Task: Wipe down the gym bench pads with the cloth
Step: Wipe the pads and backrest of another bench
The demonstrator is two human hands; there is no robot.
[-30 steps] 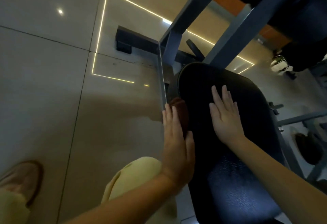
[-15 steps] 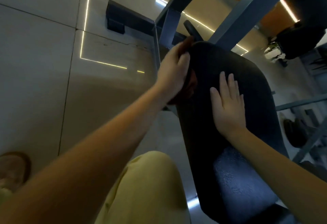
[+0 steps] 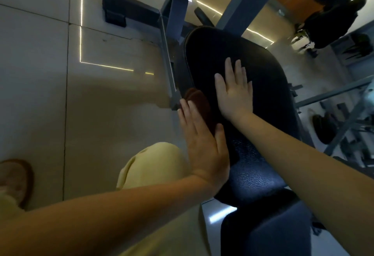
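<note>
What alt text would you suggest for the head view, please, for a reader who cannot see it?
A person's left hand presses a brown cloth against the left edge of a black gym bench pad, while the right hand lies flat on top of it. A knee in yellow trousers and a pale tiled floor show beneath.

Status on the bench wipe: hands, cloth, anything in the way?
Left hand flat, pressing brown cloth against left edge of pad. Right hand flat on pad top, bracing. Nothing seen blocking the pad.
</note>
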